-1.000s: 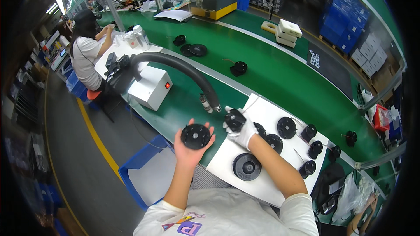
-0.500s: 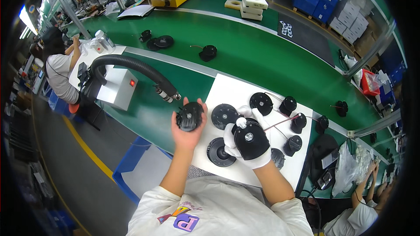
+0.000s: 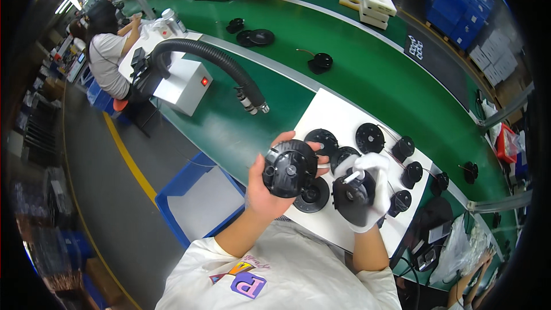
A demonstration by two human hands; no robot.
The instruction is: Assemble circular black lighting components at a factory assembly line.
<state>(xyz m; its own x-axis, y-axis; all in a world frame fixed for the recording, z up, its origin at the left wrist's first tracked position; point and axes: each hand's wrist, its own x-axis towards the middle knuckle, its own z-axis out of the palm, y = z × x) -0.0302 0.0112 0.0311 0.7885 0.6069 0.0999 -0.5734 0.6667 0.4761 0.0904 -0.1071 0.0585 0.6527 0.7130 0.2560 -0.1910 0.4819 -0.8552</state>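
My bare left hand (image 3: 259, 192) is wrapped round a round black plastic housing (image 3: 287, 171), held up off the board at its left edge. Just to its right, my white-gloved right hand (image 3: 379, 192) grips a black rounded housing (image 3: 351, 202), tilted, with a round boss on its face. A white finger of the glove lies across that housing's top. Beneath both hands is a white board (image 3: 314, 108). On it lie a ribbed black disc (image 3: 313, 196), partly covered by the left hand's housing, and other black discs (image 3: 369, 138). Several small black motors (image 3: 412, 174) with wires stand on the right.
A black flexible hose (image 3: 229, 63) arches from a white box (image 3: 186, 89) at left. Beyond runs a green conveyor (image 3: 356, 74) carrying black parts. A blue bin (image 3: 201, 198) stands at lower left. Plastic bags (image 3: 453, 252) lie at right. Co-workers (image 3: 106, 51) sit on both sides.
The view has swung left, shifting the scene rightward. My left hand has brought its housing over the board, closer to the right hand. The right hand's housing has turned and the gloved fingers have shifted.
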